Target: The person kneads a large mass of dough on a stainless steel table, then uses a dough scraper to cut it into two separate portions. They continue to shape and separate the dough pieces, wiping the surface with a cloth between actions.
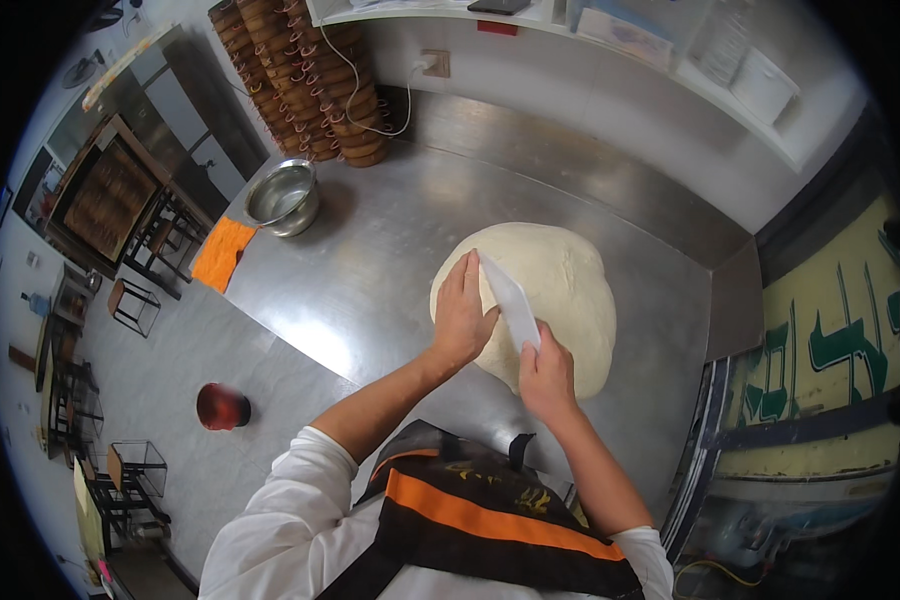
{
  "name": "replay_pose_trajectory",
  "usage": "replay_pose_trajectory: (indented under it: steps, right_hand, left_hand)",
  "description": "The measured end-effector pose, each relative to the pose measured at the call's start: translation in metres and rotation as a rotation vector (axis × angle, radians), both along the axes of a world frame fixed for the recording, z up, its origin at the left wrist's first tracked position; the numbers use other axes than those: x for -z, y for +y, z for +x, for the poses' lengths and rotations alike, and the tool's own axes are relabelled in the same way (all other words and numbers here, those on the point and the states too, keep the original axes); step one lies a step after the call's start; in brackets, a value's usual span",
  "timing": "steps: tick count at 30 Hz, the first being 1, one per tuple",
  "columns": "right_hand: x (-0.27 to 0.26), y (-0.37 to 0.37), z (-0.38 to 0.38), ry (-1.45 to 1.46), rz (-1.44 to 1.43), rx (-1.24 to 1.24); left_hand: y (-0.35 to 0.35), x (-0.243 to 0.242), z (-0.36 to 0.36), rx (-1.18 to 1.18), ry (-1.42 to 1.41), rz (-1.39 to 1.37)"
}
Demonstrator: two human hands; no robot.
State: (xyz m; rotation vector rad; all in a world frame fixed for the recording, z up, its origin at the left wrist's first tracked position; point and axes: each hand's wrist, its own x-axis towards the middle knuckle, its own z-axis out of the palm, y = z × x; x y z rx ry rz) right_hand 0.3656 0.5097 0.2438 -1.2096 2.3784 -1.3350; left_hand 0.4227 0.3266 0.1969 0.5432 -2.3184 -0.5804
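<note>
A large pale mound of dough [570,300] rests on the stainless steel worktable [390,255]. My right hand [547,375] grips a white plastic dough scraper [511,300] by its near end. The scraper's blade slants up and left across the dough; whether it cuts in cannot be told. My left hand [463,311] lies flat on the dough's left side, holding nothing. Its fingertips come close to the scraper's far tip, and its thumb points toward the blade.
A metal bowl [283,196] and an orange cloth [223,253] sit at the table's left end. Stacked bamboo steamers [307,82] stand behind, by a white cable [352,82]. A white shelf [645,60] overhangs the back. On the floor is a red bin [223,406].
</note>
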Motion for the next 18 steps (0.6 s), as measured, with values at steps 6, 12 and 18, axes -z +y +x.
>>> replay_pose_trajectory:
  steps: [6, 12, 18]
  right_hand:
    - [0.008, -0.003, -0.025, -0.093, 0.039, 0.128]
    - [0.005, -0.001, 0.008, -0.014, 0.093, -0.006]
    - [0.018, -0.021, -0.015, -0.065, 0.186, 0.134]
  left_hand:
    - [-0.009, 0.009, -0.004, -0.009, -0.004, 0.401]
    - [-0.045, 0.033, -0.017, -0.045, -0.024, 0.675]
    - [-0.029, 0.005, -0.014, 0.086, 0.019, 0.653]
